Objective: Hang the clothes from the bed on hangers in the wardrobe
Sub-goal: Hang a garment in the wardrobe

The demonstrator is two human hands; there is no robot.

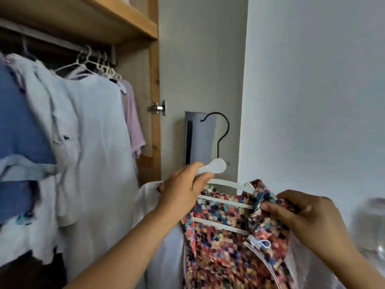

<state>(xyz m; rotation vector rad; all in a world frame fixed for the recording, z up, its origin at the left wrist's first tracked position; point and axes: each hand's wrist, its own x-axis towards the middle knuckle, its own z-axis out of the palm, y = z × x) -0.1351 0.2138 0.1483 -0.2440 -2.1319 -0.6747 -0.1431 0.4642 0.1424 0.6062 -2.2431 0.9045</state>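
Observation:
My left hand (183, 189) grips the top of a white plastic hanger (216, 166) with a black metal hook (223, 130), held up in front of the open wardrobe door. A multicoloured patterned garment (225, 243) is draped over the hanger's bars. My right hand (295, 213) pinches the garment's shoulder edge at the hanger's right end. A white garment (166, 247) hangs below my left forearm.
The wardrobe rail (62, 43) at upper left carries several white hangers (93, 63) with pale blue, white and lilac clothes (93, 142). A wooden shelf (125, 19) lies above the rail. A grey box (200, 138) is fixed on the door. A wall stands to the right.

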